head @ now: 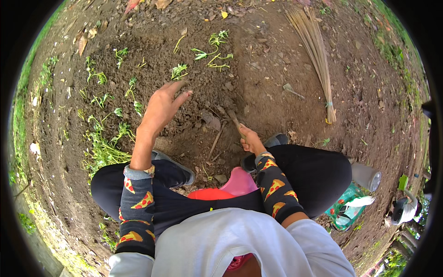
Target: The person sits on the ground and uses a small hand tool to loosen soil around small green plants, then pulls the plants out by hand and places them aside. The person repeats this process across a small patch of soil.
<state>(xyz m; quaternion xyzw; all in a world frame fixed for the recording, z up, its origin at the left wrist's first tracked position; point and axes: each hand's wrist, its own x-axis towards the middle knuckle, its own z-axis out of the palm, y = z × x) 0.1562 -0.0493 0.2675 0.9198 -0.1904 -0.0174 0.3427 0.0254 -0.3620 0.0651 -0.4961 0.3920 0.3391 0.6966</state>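
Note:
My left hand [163, 105] is over the dark, loosened soil [155, 45], palm down, thumb and fingers apart and nothing visible in it. Just beyond its fingertips lies a small wilted leafy cutting [178, 72]. My right hand [252, 139] grips the wooden handle [234, 119] of a short hand tool that slants down to the ground. The tool's head is hard to make out against the soil. More leafy cuttings [216, 52] are scattered in front, and a pile of them [105, 152] lies beside my left knee.
A stick broom [316, 59] lies on the ground at the right. By my right knee are a translucent plastic bottle [367, 176] and a green patterned bag [349, 209]. A pink plastic object [238, 181] shows between my legs. Dry sticks [217, 140] and a dead leaf [210, 119] lie ahead.

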